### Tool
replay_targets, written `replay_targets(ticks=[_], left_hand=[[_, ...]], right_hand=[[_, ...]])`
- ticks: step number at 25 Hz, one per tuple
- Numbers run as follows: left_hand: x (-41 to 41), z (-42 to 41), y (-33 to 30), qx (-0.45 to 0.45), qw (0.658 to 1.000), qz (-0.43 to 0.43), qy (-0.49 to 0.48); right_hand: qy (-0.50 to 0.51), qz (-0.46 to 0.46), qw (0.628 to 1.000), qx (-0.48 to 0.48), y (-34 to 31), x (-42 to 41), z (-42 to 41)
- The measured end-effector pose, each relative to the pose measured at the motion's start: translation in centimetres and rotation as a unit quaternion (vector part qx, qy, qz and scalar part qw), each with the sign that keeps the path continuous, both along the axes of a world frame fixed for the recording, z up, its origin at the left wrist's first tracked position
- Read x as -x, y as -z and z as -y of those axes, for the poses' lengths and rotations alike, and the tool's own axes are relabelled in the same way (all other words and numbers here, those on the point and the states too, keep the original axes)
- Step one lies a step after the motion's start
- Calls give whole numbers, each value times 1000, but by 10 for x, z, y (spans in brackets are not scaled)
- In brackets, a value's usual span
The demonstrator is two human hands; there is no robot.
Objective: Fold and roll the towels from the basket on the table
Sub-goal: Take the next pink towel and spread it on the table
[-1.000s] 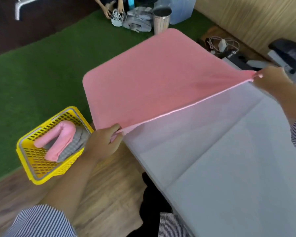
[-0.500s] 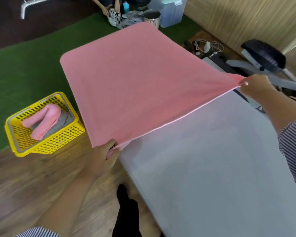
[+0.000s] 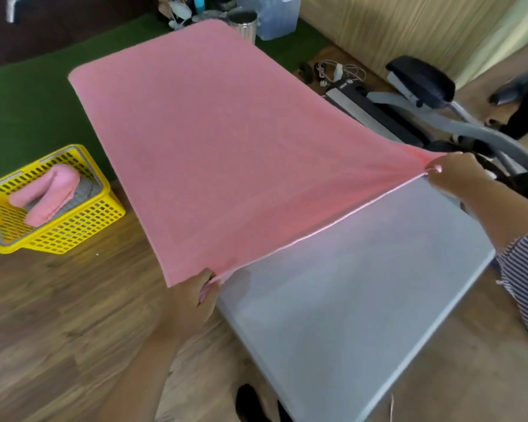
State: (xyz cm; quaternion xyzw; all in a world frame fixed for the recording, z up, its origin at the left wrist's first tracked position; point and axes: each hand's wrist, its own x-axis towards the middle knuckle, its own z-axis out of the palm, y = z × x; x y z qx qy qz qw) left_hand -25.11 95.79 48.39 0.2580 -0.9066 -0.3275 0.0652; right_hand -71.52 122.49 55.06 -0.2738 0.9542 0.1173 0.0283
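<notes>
A large pink towel (image 3: pixel 226 141) is stretched flat over the far half of the grey table (image 3: pixel 363 293). My left hand (image 3: pixel 192 300) pinches its near left corner at the table's left edge. My right hand (image 3: pixel 453 175) pinches the near right corner at the table's right edge. The near hem runs taut between both hands. On the floor to the left stands a yellow basket (image 3: pixel 73 229) holding a rolled pink towel (image 3: pixel 48 193) on top of a grey towel (image 3: pixel 84 190).
Wooden floor surrounds the table, with green turf (image 3: pixel 28 105) behind the basket. An exercise machine (image 3: pixel 424 95) stands right of the table. A metal bin (image 3: pixel 243 21), a plastic box (image 3: pixel 275 16) and loose cables (image 3: pixel 336 70) lie beyond the far end.
Both hands have drawn the towel's near corners toward me and wider apart, so more of it lies spread along the table. The view has shifted too.
</notes>
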Motion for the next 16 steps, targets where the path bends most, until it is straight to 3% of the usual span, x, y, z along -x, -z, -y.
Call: replay_targets(ticks=[4,9,12,16], left_hand=[[-24,-52,9,-2,1000,14,-13],[-31,-112,27,8,997,35,-73],[-12,-153,35,88,990,38,-103],[-11,-205,46,198,966,73,-149]], right_hand=[[-3,33,999,31,0,-25,-47],[-37,93,994,36,37,8,-100],[-98,118,980,130,53,34,-113],[-157,170,966,115,66,54,-160]])
